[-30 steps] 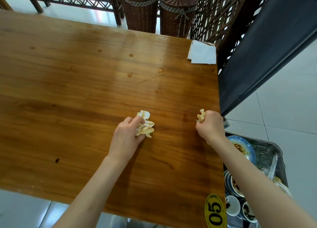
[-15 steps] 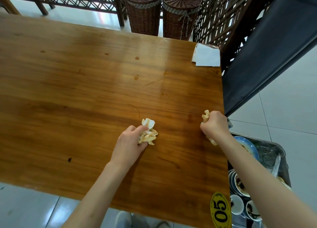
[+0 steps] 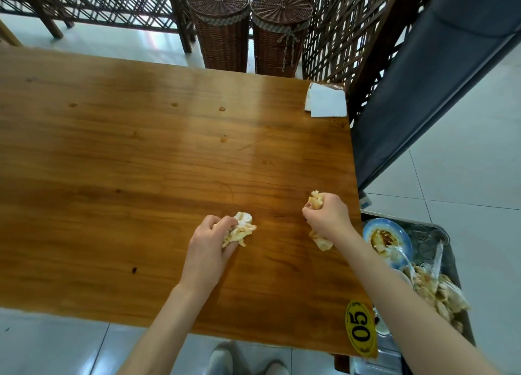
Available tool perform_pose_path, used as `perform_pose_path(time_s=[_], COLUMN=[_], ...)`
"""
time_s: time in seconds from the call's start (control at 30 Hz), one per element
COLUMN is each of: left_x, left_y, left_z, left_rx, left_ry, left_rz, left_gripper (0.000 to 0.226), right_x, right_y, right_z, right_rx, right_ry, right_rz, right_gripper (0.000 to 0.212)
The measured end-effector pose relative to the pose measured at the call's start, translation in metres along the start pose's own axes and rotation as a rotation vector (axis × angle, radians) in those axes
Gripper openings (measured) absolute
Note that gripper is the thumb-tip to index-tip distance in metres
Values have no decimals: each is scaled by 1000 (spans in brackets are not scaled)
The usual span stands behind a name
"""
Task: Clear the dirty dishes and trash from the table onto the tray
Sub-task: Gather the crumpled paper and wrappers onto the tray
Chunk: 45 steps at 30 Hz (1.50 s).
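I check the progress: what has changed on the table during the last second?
Little. The left hand closed further around its napkin wad, fingers now curled over it. The right hand keeps its grip on the other wad, near the table edge. The white napkin stayed.

— How's the light? 
— Bright and even, daylight by the look of it. A broad pale sheen runs down the wooden table [image 3: 118,154] from twelve o'clock, strongest near the middle. 
— Any shadows? 
— Soft ones only. A faint dark patch sits under the left hand [image 3: 210,240], another by the right hand [image 3: 328,218]. 
— Glare? 
— The floor tiles [image 3: 465,182] at three o'clock wash out nearly white, and there's a pinkish flare on the floor at twelve. 
— Sharpness? 
— Fair in the centre. The forearms smear at six o'clock. Wide-angle bending bows the table edges and leans the wicker baskets [image 3: 222,27] outward.
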State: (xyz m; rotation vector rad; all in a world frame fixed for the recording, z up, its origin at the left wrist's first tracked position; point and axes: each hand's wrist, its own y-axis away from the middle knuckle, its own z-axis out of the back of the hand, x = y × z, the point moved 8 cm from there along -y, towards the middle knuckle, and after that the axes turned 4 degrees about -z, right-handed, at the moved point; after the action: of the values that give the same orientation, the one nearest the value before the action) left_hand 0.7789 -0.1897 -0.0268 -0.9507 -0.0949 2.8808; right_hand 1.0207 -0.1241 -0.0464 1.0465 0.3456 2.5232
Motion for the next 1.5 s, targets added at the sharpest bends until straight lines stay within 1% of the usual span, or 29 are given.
perform_pose_path(time_s=[0.23,0.37,0.47,0.6,0.73,0.83,0.9,0.97,1.07,1.17,1.23,1.33,1.37,1.47,1.5], left_x=[4,6,3,-11,-37,-68,-94,-122,-171,-225,-254,-285,-291,-296,-296], left_y=[21,28,33,37,38,40,46,54,74,100,117,141,148,165,168], left_z=[18,30,38,41,31,16,2,-15,-45,-84,-108,-144,-157,-192,-202], left_rx=[51,106,139,170,198,198,194,184,156,119,104,46,41,32,34], left_ry=[121,111,112,133,146,154,168,179,191,179,182,173,171,169,159], left_rz=[9,0,-14,-47,-81,-131,-156,-186,-228,-235,-215,-133,-102,-25,-17], left_gripper=[33,33,32,30,29,30,31,31,32,34,34,34,33,29,28], right_x=[-11,-18,-20,-28,-50,-70,-90,-113,-157,-208,-240,-289,-303,-348,-362], right_y=[47,75,94,117,137,149,157,165,174,180,180,170,164,145,139], right_z=[-7,6,20,43,74,98,114,127,154,187,205,224,228,225,221], right_rx=[24,-20,-61,-133,-202,-252,-261,-248,-236,-215,-206,-155,-138,-91,-91], right_ry=[-38,-35,-57,-98,-135,-166,-206,-216,-195,-163,-125,-85,-69,-64,-56], right_rz=[-112,-173,-182,-181,-198,-194,-189,-193,-194,-165,-154,-128,-114,-113,-121], right_gripper=[21,21,24,20,19,24,26,24,18,18,23,29,26,9,8])
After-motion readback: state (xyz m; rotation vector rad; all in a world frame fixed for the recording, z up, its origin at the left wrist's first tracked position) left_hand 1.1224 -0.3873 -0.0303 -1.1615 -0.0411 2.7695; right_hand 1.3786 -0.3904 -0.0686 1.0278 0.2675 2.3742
